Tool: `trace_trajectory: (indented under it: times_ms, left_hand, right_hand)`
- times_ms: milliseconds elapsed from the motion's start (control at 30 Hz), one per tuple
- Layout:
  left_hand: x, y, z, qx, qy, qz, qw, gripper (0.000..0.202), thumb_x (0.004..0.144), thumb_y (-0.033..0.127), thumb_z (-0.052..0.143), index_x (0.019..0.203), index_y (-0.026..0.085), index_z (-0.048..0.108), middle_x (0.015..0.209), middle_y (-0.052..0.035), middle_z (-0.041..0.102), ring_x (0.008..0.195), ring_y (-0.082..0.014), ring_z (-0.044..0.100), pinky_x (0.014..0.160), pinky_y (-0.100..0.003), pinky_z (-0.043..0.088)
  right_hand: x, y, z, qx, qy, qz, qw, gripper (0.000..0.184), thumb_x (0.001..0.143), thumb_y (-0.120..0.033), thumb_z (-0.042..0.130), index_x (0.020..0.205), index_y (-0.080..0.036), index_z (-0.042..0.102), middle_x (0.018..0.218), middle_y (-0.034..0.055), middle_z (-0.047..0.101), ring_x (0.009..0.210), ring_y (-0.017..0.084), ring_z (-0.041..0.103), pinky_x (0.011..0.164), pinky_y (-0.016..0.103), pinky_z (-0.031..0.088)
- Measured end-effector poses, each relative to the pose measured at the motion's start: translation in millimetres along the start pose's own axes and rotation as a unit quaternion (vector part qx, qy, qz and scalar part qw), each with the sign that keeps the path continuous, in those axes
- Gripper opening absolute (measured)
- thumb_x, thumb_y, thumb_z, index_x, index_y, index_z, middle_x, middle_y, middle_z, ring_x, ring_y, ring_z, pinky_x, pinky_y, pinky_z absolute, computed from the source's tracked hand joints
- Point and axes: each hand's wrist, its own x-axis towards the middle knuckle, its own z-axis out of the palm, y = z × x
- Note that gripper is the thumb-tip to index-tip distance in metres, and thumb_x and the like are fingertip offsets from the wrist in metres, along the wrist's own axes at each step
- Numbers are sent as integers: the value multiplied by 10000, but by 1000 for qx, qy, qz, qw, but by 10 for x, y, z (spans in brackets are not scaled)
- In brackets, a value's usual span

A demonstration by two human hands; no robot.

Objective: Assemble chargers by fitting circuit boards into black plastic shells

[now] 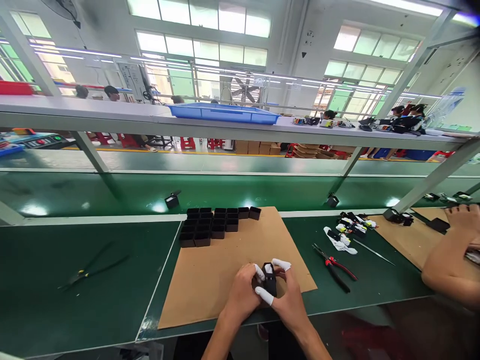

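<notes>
- the left hand (242,289) comes up from the near edge of the table (93,312), wrist slanting inward to the right, back of the hand up, its fingers curled in against the left side of the black case (270,287).
- the right hand (288,298) leans in from the other side, its thumb reaching leftward across the near part of the case and its index finger raised by the upper right corner.
- white caps cover the tips of some fingers (265,296) on both hands.
- the fingers of the two hands pinch the case between them; how hard each one presses, i cannot tell.
- the case sits right between the fingers, above the near right part of a cardboard sheet (221,265), with a white piece (268,269) showing at its far end.
- beyond the fingers and to their left, black boxes (202,238) stand in close rows on the sheet.
- right of the fingers lie red-and-black pliers (332,261), and farther out a pile of small parts (354,226) and a thin rod (374,252).
- well left of the fingers lies another pair of pliers (81,274).
- far right of the fingers is a co-worker's arm (448,257).
</notes>
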Motion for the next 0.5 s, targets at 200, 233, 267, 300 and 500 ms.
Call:
trace_trajectory:
  times_ms: [200, 233, 267, 300, 500]
  left_hand:
    - [17, 34, -2, -16, 11, -2, 1000, 221, 700, 146, 711, 903, 225, 680, 945, -42, 702, 882, -242, 641, 807, -354, 495]
    - [28, 23, -6, -24, 7, -5, 1000, 200, 703, 142, 701, 885, 223, 697, 918, -38, 713, 861, -236, 653, 794, -346, 505]
    - [39, 11, -11, -31, 8, -9, 999, 188, 700, 137, 687, 868, 221, 708, 895, -37, 724, 844, -233, 665, 781, -341, 515]
    - [52, -1, -18, -38, 14, -15, 999, 191, 701, 133, 670, 865, 219, 715, 888, -40, 738, 842, -236, 680, 781, -342, 528]
    - [114, -53, -54, -60, 92, -55, 992, 257, 809, 271, 647, 1039, 223, 750, 993, -81, 822, 976, -326, 769, 941, -476, 597]
  right_hand:
    - [293, 184, -333, 16, -118, -54, 991, 376, 1078, -328, 515, 1395, -274, 710, 1264, 121, 776, 1279, 297, 732, 1185, 534, 556]
    - [356, 189, -369, 4, -137, -70, 988, 368, 1055, -291, 543, 1368, -275, 737, 1278, 122, 778, 1326, 304, 709, 1217, 556, 524]
    - [409, 185, -393, -8, -152, -85, 985, 358, 1025, -261, 585, 1338, -273, 760, 1289, 122, 778, 1344, 307, 700, 1224, 559, 515]
    - [448, 176, -406, -16, -161, -98, 982, 346, 998, -240, 626, 1307, -270, 778, 1292, 121, 778, 1331, 305, 708, 1205, 540, 537]
    - [402, 174, -311, -53, -87, -162, 981, 232, 961, -252, 748, 1181, -280, 816, 1090, 81, 775, 1039, 250, 795, 950, 375, 675]
